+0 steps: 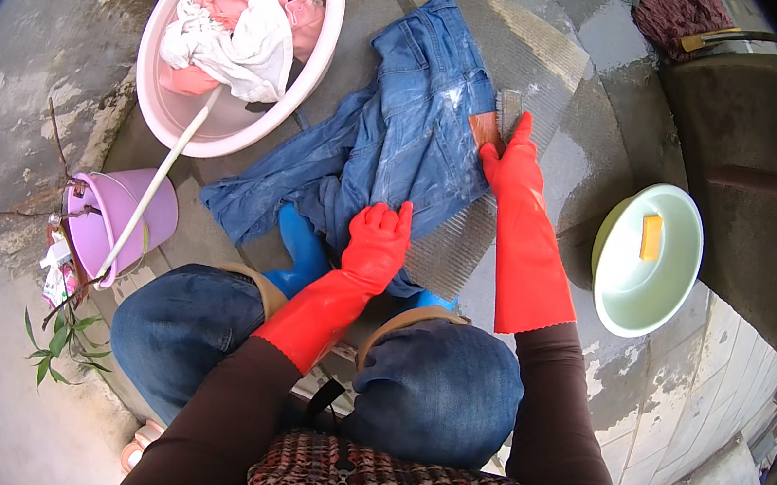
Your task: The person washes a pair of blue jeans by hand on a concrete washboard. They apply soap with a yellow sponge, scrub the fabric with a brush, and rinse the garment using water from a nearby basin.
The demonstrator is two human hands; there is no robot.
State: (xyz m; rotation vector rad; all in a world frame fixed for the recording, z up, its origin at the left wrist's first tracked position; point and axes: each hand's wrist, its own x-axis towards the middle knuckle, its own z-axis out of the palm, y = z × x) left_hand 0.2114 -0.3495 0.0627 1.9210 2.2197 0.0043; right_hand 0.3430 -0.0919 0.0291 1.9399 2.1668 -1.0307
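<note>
Wet blue jeans point(416, 109), with whitish suds on them, lie bunched over a ribbed grey slab point(450, 256). My left hand point(377, 241), in a long red rubber glove, is closed on the near part of the jeans. My right hand point(516, 166), gloved the same way, is at their right edge. Its thumb and fingers are around a small piece with a brown face and a grey side point(510, 109), which looks like a scrub brush. The palm side of this hand is hidden.
A pink basin point(326, 63) holds pink and white cloth at upper left. A purple bucket point(153, 202) with a pale stick point(161, 183) and twigs is at left. At right stands a pale green basin point(651, 302) with a yellow bar point(651, 238). A dark red mop head point(678, 18) lies upper right.
</note>
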